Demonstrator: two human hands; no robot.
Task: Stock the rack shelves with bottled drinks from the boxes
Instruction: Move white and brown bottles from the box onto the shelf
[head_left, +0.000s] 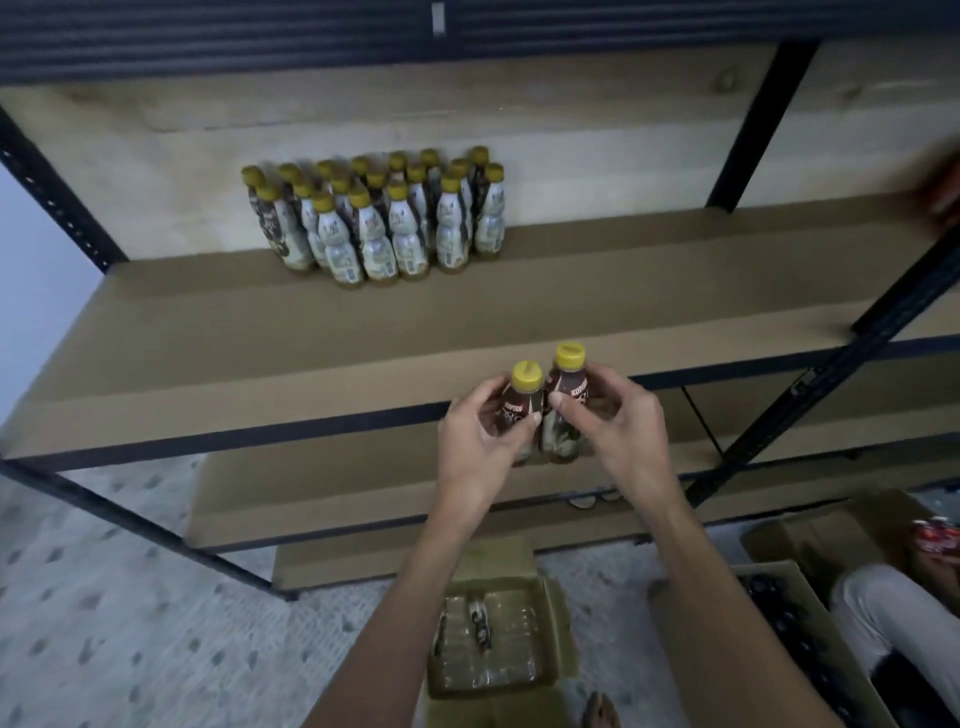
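Left hand (478, 441) grasps one yellow-capped Kopiko bottle (521, 404). Right hand (626, 436) grasps a second bottle (569, 392). The fingers (488, 397) of each hand are curled round the bottle body. Both bottles are upright, touching side by side, held in the air just before the front edge of the rack shelf (311, 332). A cluster of like bottles (379, 228) stands at the shelf's rear. An open cardboard box (563, 613) sits on the floor (104, 571) below. Its contents appear plastic-wrapped, though blurred.

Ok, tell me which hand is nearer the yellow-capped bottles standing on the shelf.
Left. The left hand sits in front of the shelf bottles, slightly to their right; the right hand is farther right, beside it.
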